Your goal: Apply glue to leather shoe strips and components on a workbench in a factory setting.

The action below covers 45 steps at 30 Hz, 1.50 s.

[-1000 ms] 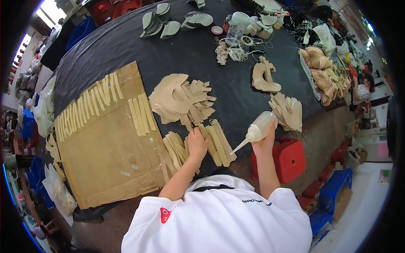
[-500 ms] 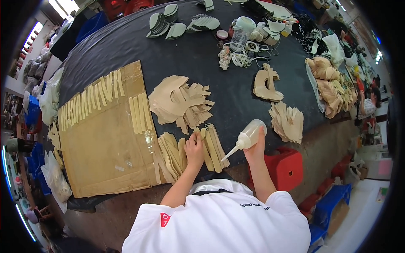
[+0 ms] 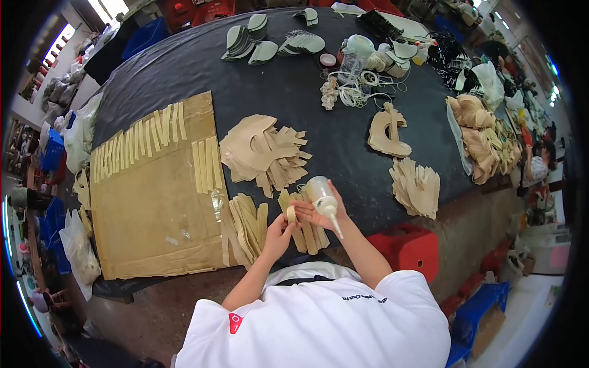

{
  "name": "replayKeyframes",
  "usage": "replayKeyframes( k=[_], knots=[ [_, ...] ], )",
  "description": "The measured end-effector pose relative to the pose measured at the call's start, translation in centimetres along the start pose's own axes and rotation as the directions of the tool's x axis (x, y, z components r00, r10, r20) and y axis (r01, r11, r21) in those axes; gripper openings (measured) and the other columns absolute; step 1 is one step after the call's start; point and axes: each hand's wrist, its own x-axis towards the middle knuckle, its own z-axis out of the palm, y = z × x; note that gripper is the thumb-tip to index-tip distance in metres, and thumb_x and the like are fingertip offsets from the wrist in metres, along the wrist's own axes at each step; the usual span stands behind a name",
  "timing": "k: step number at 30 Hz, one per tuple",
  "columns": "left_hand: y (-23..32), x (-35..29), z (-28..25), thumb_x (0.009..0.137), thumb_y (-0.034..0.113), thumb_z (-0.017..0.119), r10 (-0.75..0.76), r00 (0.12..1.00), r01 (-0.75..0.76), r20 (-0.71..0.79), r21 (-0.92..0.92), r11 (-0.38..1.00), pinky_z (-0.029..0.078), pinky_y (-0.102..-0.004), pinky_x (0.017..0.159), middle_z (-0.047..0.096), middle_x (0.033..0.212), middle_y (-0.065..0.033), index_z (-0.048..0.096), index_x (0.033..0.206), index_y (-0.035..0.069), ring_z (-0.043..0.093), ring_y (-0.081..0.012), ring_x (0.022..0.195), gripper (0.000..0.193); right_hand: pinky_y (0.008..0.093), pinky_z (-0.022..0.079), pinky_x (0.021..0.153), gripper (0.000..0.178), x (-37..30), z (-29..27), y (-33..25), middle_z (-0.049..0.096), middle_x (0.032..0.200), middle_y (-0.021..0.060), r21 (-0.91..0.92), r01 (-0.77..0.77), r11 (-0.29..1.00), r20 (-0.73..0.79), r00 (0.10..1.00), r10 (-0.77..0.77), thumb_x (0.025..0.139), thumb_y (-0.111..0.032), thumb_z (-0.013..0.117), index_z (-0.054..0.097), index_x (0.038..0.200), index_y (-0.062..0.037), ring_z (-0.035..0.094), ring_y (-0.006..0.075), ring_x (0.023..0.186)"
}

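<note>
My left hand point(image 3: 279, 238) is closed on a short pale strip point(image 3: 291, 214), which it holds up and curled between thumb and fingers. Beside it, my right hand point(image 3: 313, 217) grips a translucent squeeze bottle point(image 3: 319, 190) with a long thin nozzle tilted down toward me. Fingers of the right hand reach out toward the strip; whether they touch it I cannot tell. Below both hands lie bundled beige strips point(image 3: 316, 238), partly covered by them. More loose strips point(image 3: 247, 224) fan out just left of my left hand.
A brown cardboard sheet point(image 3: 159, 214) with rows of strips point(image 3: 205, 165) lies at left. Beyond my hands sit piles of beige cut pieces point(image 3: 254, 144). More pieces point(image 3: 416, 187) lie at right, near a red stool point(image 3: 408, 248). Cords point(image 3: 351, 95) and grey-green pieces point(image 3: 302, 43) are farther back.
My right hand has swung left with the bottle, close to my left hand, and the nozzle now points the other way. The left hand has lifted a strip off the bundle toward me.
</note>
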Motion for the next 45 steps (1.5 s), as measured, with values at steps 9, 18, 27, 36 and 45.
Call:
replayKeyframes(
  k=[9, 18, 27, 36, 45],
  knots=[
    [8.8, -6.3, -3.8, 0.093, 0.011, 0.043, 0.160, 0.986, -0.152, -0.048, -0.656, 0.740, 0.034, -0.0223, 0.055, 0.045, 0.066, 0.0008, 0.047, 0.086, 0.006, 0.039, -0.0065, 0.059, 0.010, 0.0456, 0.016, 0.109, 0.094, 1.4, -2.0, 0.8, 0.025, 0.135, 0.0372, -0.260, -0.028, 0.965, -0.059, 0.998, 0.013, 0.080, -0.067, 0.041, 0.013, 0.140, 0.0004, 0.026, 0.0449, 0.129],
    [12.3, -5.1, -6.4, 0.087, 0.008, 0.056, 0.017, 0.978, -0.055, -0.210, -0.175, 0.983, 0.034, -0.0155, 0.049, 0.062, 0.075, -0.0038, 0.063, 0.092, -0.002, 0.048, -0.0027, 0.058, 0.013, 0.0395, 0.050, 0.076, 0.066, -0.7, 7.6, 1.5, 0.053, 0.100, 0.0094, -0.389, 0.515, 0.764, -0.128, 0.791, -0.598, 0.079, -0.058, 0.057, 0.042, 0.120, -0.0089, 0.057, 0.0247, 0.090],
    [13.5, -6.1, -8.2, 0.082, 0.008, 0.061, -0.058, 0.980, 0.040, -0.190, -0.097, 0.994, 0.034, -0.0163, 0.048, 0.061, 0.064, -0.0004, 0.065, 0.085, -0.002, 0.049, -0.0015, 0.056, 0.011, 0.0392, 0.047, 0.089, 0.060, -1.3, 13.2, 3.2, 0.052, 0.110, 0.0064, -0.499, 0.776, 0.385, 0.131, 0.507, -0.852, 0.083, -0.046, 0.060, 0.040, 0.123, -0.0071, 0.054, 0.0216, 0.104],
    [14.4, -7.2, -10.2, 0.081, 0.003, 0.061, -0.057, 0.988, 0.039, -0.145, -0.127, 0.991, 0.040, -0.0181, 0.056, 0.061, 0.067, -0.0021, 0.065, 0.085, -0.004, 0.054, -0.0056, 0.060, 0.009, 0.0393, 0.047, 0.089, 0.059, 0.3, 14.0, 5.7, 0.052, 0.110, 0.0066, -0.535, 0.747, 0.395, 0.107, 0.523, -0.845, 0.083, -0.045, 0.060, 0.040, 0.123, -0.0064, 0.054, 0.0214, 0.104],
    [13.8, -7.5, -12.3, 0.081, 0.006, 0.062, -0.054, 0.986, 0.037, -0.157, -0.111, 0.993, 0.036, -0.0175, 0.052, 0.060, 0.064, -0.0004, 0.065, 0.085, -0.003, 0.050, -0.0034, 0.057, 0.010, 0.0390, 0.048, 0.087, 0.056, 0.9, 13.9, 7.1, 0.053, 0.111, 0.0071, -0.555, 0.727, 0.404, 0.128, 0.554, -0.822, 0.085, -0.044, 0.058, 0.039, 0.123, -0.0072, 0.054, 0.0215, 0.102]
  ],
)
